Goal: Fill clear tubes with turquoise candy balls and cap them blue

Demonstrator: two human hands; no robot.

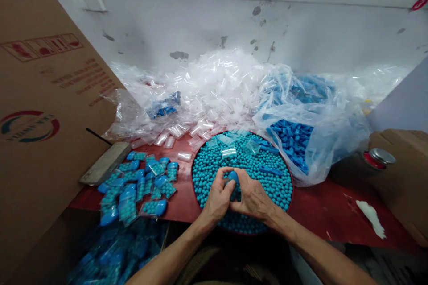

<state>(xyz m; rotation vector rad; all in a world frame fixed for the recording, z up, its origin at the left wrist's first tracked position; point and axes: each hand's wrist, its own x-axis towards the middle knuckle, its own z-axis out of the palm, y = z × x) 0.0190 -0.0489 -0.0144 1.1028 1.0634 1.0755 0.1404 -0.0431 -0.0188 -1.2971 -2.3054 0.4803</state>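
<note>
My left hand (216, 196) and right hand (253, 193) are curled nearly closed, fingertips gripping the blue cap (233, 177) from both sides over the round tub (292, 187) of teal beads (209, 167). The cap lies directly between the fingertips, with neither hand clearly nearer. Its rounded end points away from me and its long axis appears to run back toward me between the palms, though the fingers hide the lower end and I cannot tell its exact tilt.
</note>
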